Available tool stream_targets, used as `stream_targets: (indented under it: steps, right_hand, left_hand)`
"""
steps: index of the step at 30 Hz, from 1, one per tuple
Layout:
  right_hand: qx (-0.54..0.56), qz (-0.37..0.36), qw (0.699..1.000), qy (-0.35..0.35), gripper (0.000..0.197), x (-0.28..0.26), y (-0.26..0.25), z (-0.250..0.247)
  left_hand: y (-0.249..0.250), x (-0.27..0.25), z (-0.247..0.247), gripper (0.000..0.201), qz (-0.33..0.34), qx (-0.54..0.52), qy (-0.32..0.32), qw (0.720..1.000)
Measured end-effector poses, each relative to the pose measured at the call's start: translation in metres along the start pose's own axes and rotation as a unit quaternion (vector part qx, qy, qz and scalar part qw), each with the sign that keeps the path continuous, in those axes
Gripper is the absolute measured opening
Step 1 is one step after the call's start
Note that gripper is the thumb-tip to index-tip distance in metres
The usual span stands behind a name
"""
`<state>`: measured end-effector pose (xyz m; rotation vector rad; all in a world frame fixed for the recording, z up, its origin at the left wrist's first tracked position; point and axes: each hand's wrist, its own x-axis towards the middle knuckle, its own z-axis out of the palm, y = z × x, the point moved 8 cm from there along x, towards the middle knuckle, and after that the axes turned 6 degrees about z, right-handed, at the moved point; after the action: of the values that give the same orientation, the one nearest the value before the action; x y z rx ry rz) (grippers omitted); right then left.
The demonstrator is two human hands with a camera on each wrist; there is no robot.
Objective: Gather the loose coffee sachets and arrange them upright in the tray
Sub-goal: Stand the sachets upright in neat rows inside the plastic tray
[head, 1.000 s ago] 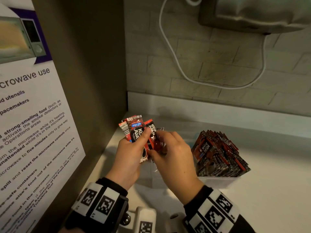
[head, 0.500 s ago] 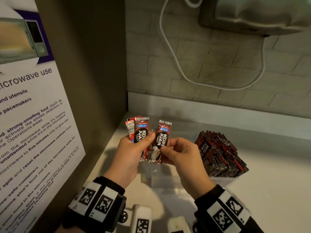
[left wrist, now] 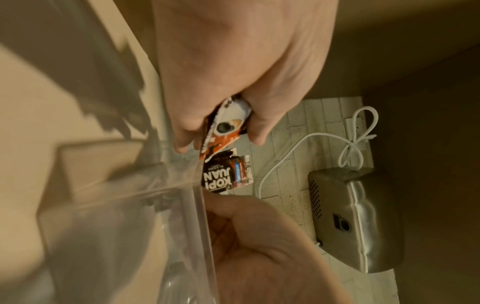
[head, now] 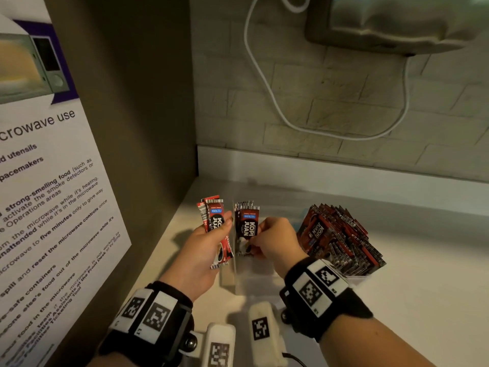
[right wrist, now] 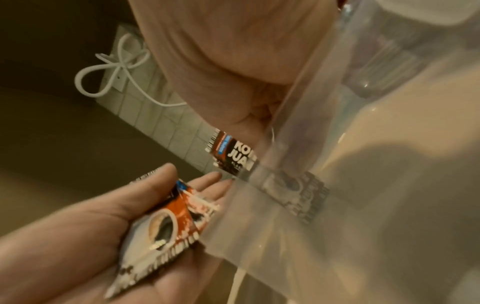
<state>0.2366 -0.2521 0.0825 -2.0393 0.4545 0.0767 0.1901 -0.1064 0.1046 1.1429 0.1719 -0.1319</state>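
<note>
Sachets of coffee occupy both of your hands above a white counter (head: 423,300). Your left hand (head: 203,250) grasps a small fan of sachets (head: 215,229), thumb laid across the front one — in the right wrist view this bundle (right wrist: 166,224) lies against the palm (right wrist: 78,236), with the fingers extending past it. Your right hand (head: 275,242) pinches a single upright sachet (head: 247,230), printed face toward you, by its lower part; its bottom end sits inside the clear tray (head: 254,279), behind the transparent near wall. Through that wall the right wrist view shows the sachet's cup print (right wrist: 285,185), blurred by the plastic. In the left wrist view the same sachet (left wrist: 226,174) rises above the tray's edge (left wrist: 202,226). A further sachet top or two shows just behind it; whether these stand in the tray cannot be told. To the right, a dense row of sachets (head: 336,239) leans in the tray's other part, well packed. Background — a stone-pattern wall with a looped white cable (head: 264,75), a metal wall unit (head: 397,19), and a microwave-use poster (head: 47,194) on the left panel.
</note>
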Motion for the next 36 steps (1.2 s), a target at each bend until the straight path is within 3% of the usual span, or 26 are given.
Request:
stream_targets:
  steps: [4, 10, 13, 20, 31, 36]
  right_hand:
    - [-0.054, -0.008, 0.998, 0.011, 0.027, -0.003, -0.002, 0.006]
    - [-0.09, -0.015, 0.996, 0.014, 0.023, -0.014, -0.007, 0.002]
    - [-0.132, -0.014, 0.991, 0.001, 0.033, -0.016, -0.007, 0.006]
    - [-0.237, -0.076, 0.968, -0.014, 0.018, -0.022, -0.017, 0.022]
    - [-0.235, -0.082, 0.969, 0.0, 0.018, -0.026, -0.02, 0.017]
    - [-0.197, -0.056, 0.978, 0.025, 0.016, -0.027, -0.015, 0.008]
  left_hand:
    - [-0.002, -0.003, 0.004, 0.031, -0.007, 0.018, -0.02, 1.0]
    - [-0.004, -0.003, 0.005, 0.017, -0.003, 0.041, -0.043, 0.998]
    - [-0.004, -0.004, 0.005, 0.016, 0.002, 0.05, -0.049, 0.998]
    - [0.0, -0.002, 0.008, 0.019, 0.008, 0.065, -0.043, 0.997]
    - [0.001, 0.002, 0.008, 0.014, 0.008, 0.04, -0.031, 0.999]
    - [0.007, 0.01, -0.009, 0.027, 0.027, 0.009, 0.027, 0.999]
